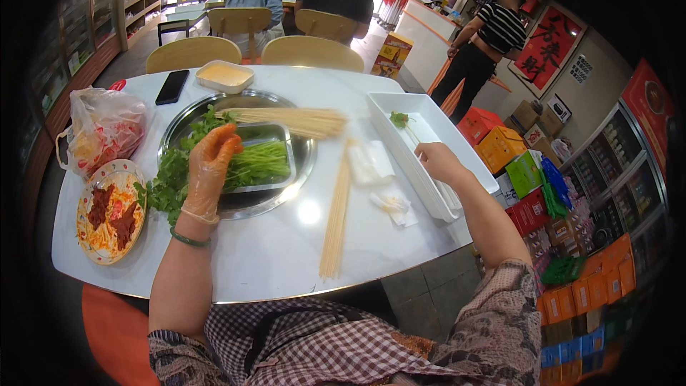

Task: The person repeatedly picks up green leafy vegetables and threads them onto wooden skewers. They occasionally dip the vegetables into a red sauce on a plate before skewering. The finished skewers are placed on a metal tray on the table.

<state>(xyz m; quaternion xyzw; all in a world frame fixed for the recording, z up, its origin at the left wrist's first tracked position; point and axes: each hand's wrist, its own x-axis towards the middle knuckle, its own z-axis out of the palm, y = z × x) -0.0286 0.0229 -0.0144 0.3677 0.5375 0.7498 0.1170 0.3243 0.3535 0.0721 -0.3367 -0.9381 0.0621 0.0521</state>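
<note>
My left hand [209, 158] wears a clear plastic glove with orange-red stains on the fingertips. It hovers over the coriander with its fingers loosely curled, and I see nothing between them. Leafy coriander [166, 182] spills over the left side of a metal tray [292, 163], its green stems [262, 161] lying inside. My bare right hand [439, 161] grips a thin skewer [413, 134] over the white plastic tray [461, 145]. At the skewer's far end is a small green leafy bunch [400, 119]. More pale sticks lie in the tray beneath my right wrist.
Bamboo skewers [335, 220] lie mid-table, with another bundle [300, 120] behind. Around them are a tissue pack [370, 162], a crumpled tissue [394, 207], a sauce-smeared plate [111, 212], a plastic bag [107, 128], a phone [172, 87] and a sauce dish [225, 76]. People sit beyond; one stands right.
</note>
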